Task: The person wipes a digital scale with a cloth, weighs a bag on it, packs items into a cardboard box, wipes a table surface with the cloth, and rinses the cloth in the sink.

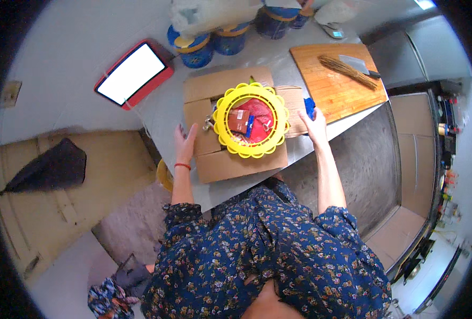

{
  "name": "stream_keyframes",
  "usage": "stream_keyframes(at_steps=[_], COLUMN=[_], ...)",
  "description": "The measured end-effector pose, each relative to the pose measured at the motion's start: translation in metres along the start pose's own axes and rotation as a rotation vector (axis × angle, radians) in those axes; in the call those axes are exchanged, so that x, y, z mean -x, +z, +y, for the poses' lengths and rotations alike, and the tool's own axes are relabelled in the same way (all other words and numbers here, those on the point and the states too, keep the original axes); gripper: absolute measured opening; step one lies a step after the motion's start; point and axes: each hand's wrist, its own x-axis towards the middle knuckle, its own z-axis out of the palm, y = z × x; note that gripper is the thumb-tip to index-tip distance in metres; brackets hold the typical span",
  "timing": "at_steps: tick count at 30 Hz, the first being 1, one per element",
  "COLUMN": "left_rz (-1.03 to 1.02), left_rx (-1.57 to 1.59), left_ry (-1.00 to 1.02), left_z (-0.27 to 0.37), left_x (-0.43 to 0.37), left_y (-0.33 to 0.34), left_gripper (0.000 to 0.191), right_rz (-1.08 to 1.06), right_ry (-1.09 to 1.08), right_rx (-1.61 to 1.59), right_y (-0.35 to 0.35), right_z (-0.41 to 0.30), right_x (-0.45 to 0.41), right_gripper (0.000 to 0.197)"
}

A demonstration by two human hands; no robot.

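A yellow plastic basket (222, 140) with a scalloped rim sits over the middle of an open cardboard box (240, 171). Inside it lie a red bag (260, 109), a brown packet (238, 121) and a blue-and-white item (250, 125). My left hand (185, 144) is at the box's left flap, thumb and fingers apart, holding nothing visible. At the right flap (292, 107) is my right hand (315, 125), its thumb close to the cardboard. A blue cloth-like item (309, 107) shows between its fingers; whether it is gripped cannot be told.
A wooden cutting board (319, 83) bears a cleaver (353, 63) and a bamboo-strand brush (345, 71). Blue tubs (196, 54), a red-framed screen (134, 73) and a kitchen scale (333, 32) stand towards the back. The metal table's front edge (216, 199) is close to my body.
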Motion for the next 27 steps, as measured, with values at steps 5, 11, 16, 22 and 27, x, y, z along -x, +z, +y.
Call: stream_keyframes(at_steps=[5, 11, 16, 22, 27], left_rz=[-0.670, -0.575, -0.515, -0.450, -0.476], left_rx=[0.827, 0.918, 0.779, 0.767, 0.712], left_ry=[-0.412, -0.500, -0.411, -0.352, -0.182], left_z=[0.011, -0.060, -0.008, 0.075, 0.090], left_x=[-0.016, -0.038, -0.040, 0.099, 0.099], left_y=[0.014, -0.010, -0.022, 0.020, 0.009], left_gripper=[0.054, 0.053, 0.054, 0.057, 0.060], right_rz=[-0.136, -0.042, 0.090, 0.105, 0.217], right_ry=[-0.199, 0.013, -0.024, -0.050, -0.035], right_rx=[0.042, -0.190, -0.064, -0.095, -0.204], right_y=[0.036, 0.101, 0.079, -0.080, -0.103], right_z=[0.065, -0.034, -0.063, 0.012, 0.022], right_x=[-0.012, 0.013, 0.031, 0.080, 0.107], right_gripper=[0.021, 0.021, 0.023, 0.024, 0.021])
